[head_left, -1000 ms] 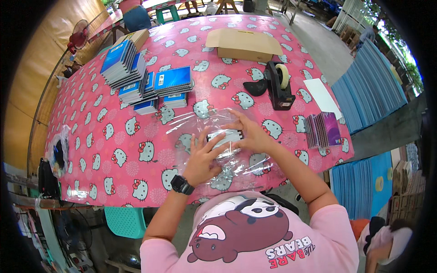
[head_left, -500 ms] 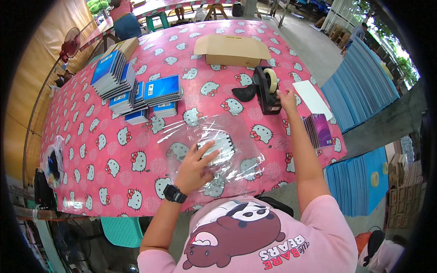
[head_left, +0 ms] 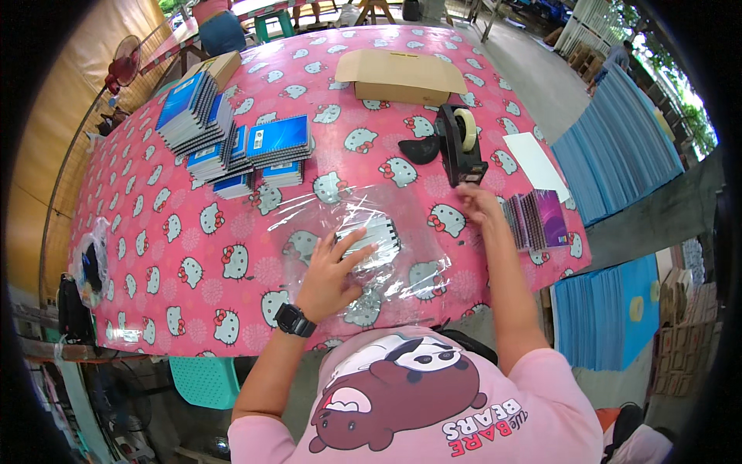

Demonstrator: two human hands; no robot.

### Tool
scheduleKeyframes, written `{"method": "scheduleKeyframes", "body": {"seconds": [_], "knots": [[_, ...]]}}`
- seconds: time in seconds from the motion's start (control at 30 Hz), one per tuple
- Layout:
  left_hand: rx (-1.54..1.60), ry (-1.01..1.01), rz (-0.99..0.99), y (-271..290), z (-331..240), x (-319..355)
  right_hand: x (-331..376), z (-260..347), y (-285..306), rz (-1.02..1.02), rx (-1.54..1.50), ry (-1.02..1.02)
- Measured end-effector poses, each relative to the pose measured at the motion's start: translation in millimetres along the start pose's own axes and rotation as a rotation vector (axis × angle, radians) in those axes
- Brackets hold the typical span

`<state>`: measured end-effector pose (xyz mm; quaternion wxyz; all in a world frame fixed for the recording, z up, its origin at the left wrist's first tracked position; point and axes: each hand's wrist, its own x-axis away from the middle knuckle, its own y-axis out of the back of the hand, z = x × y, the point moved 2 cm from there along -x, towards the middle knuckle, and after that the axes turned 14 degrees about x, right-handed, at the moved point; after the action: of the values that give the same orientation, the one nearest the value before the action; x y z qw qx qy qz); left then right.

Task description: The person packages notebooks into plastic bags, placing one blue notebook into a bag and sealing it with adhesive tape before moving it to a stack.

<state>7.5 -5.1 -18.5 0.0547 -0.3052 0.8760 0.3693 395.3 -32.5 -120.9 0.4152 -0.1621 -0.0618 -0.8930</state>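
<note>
My left hand (head_left: 334, 271) lies flat with fingers spread on a sheet of clear plastic wrap (head_left: 363, 247) spread over the pink patterned tablecloth (head_left: 193, 247), its fingertips on a small stack of spiral notebooks (head_left: 372, 236) wrapped in the plastic. My right hand (head_left: 478, 203) is stretched out to the right, just below the black tape dispenser (head_left: 460, 143), fingers loosely curled; I cannot tell whether it holds a strip of tape. A black wristwatch sits on my left wrist.
Stacks of blue spiral notebooks (head_left: 232, 143) stand at the left back. A flat cardboard box (head_left: 402, 76) lies at the far side. Purple notebooks (head_left: 535, 220) and a white sheet (head_left: 537, 162) sit at the right edge. Blue stacks (head_left: 618, 147) lie beyond the table.
My right hand left the plastic-wrapped stack, reached to the tape dispenser, and now has drawn back a little below it. My left hand has stayed pressing on the wrapped notebooks.
</note>
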Motion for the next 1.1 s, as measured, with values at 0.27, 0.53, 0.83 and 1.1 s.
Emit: {"method": "scheduleKeyframes", "body": {"seconds": [0.27, 0.53, 0.83, 1.1], "knots": [[-0.113, 0.071, 0.133, 10, -4, 0, 124, 107, -159, 0.938, 0.409, 0.18], [-0.185, 0.09, 0.223, 14, -3, -1, 143, 102, -190, 0.399, 1.595, 0.857], [-0.184, 0.065, -0.026, 11, 3, -2, 101, 90, -108, 0.349, 1.571, 0.568], [-0.053, -0.074, -0.296, -7, 8, -1, 208, 67, -144, 0.38, 0.885, 1.304]]}}
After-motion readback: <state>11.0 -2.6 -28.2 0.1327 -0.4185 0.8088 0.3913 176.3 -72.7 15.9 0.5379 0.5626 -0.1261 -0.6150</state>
